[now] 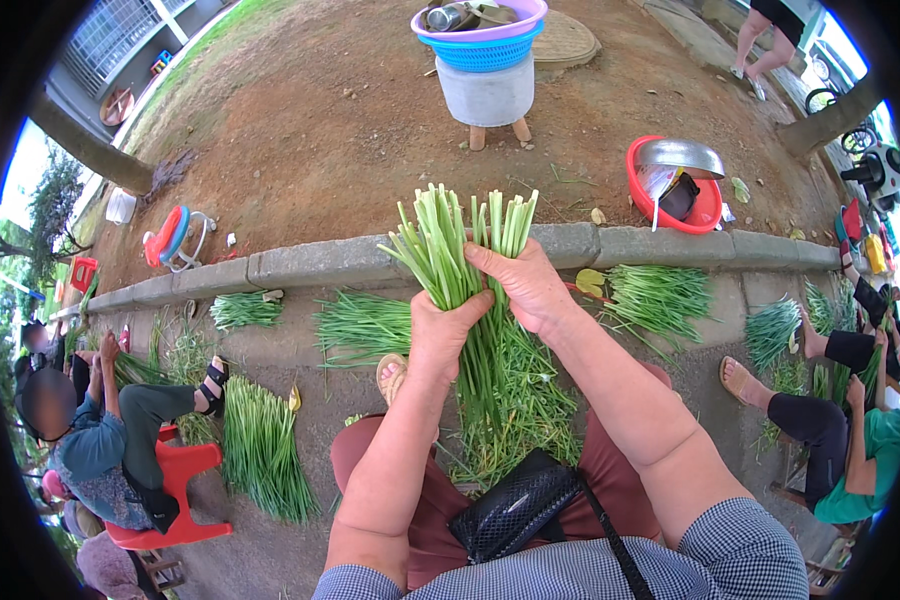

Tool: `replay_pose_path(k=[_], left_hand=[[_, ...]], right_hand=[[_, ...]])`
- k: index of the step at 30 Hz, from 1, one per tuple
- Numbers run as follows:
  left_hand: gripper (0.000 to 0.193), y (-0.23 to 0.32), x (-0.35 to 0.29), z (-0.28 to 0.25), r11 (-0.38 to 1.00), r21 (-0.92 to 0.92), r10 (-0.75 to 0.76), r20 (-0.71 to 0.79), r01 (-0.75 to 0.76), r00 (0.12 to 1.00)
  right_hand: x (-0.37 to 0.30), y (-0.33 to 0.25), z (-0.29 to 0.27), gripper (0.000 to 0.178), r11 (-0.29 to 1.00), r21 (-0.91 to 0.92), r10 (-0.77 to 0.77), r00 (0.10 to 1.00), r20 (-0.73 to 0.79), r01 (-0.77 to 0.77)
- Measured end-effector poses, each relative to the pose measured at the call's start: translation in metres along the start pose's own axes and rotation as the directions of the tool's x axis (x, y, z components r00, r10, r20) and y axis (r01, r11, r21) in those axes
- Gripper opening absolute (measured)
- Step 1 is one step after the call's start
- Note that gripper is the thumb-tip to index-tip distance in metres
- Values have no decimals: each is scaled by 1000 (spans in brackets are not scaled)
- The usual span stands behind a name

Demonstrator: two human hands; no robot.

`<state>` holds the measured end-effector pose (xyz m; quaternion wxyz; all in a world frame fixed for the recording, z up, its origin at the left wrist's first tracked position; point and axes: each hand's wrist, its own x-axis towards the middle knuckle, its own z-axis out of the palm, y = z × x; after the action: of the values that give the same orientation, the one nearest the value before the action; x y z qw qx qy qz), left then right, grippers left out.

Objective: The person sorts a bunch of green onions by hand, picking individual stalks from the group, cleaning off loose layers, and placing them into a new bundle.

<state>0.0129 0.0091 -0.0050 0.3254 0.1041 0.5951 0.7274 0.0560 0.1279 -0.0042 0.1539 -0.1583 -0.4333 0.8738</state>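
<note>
Two full hands, one green bundle, mid-job at the kerb

Wide view first: a broad patch of brown dirt (300,160) fills the far side, the grey pavement (270,560) the near side, and a stone kerb (320,260) curves between them. Out on the flanks, a person in a patterned top (95,450) sits on a red chair (185,465) to the left, and a person in green (870,470) sits to the right. Beyond the kerb stands a pale stool (485,92) carrying a blue basin (485,55); further right, a red basin (710,210) rests on the dirt.

Down on the pavement, green piles! One at the left (260,450), another by the kerb at the right (660,300), with a loose tangle of greens (530,410) between the knees. A black bag (515,505) sits in the lap.

And centre stage, the bundle of green stalks (445,250), held up before the kerb, pale ends on top. The left hand (445,335) wraps it lower down; the right hand (525,285) grips a clump at its right side, thumb pressed across (its fingers are mostly hidden behind).

How far along? Midway, I'd judge: those ends stand uneven, and whether the piles are finished or waiting, I cannot tell. No brand, label or writing is readable from here.
</note>
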Motion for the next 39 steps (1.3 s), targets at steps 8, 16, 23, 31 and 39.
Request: replay_pose_path(k=[8, 16, 23, 31, 39], left_hand=[[27, -1, 2, -3, 994, -103, -21, 23, 23, 1000], [28, 5, 3, -2, 986, -167, -20, 24, 24, 1000], [28, 9, 2, -2, 992, -124, 10, 39, -5, 999], [30, 6, 4, -9, 994, -93, -48, 83, 55, 995], [32, 11, 1, -5, 991, -94, -86, 115, 97, 990]], right_hand=[[-3, -4, 4, 31, 999, 19, 32, 999, 37, -32], [-3, -1, 4, 25, 1000, -8, -9, 999, -35, 8], [1, 2, 1, 21, 998, -34, -51, 992, -115, 47], [-2, -5, 5, 25, 998, 46, -33, 997, -64, 36], [-3, -10, 4, 24, 999, 45, -10, 1000, -14, 11]])
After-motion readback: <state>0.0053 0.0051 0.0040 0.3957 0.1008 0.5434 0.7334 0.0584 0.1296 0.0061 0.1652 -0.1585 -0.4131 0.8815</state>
